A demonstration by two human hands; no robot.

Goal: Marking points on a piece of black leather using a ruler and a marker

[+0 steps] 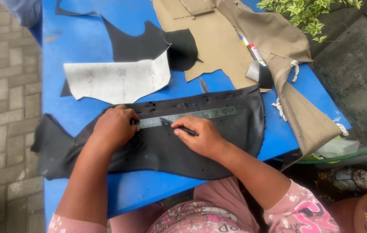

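A steel ruler is pressed onto black fabric by the flattened left hand; a pen, seemingly, is gripped by the right hand.

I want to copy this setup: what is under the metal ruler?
The metal ruler lies on the black material piece, spread on the blue table. The left hand covers its left end.

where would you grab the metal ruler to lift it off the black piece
Grip the ruler at its free far end, coming from the right. It lies flat on the black piece, the left hand presses its near end and the right hand with a pen covers the middle. Only the right stretch is bare, so probably pinch its long edges there.
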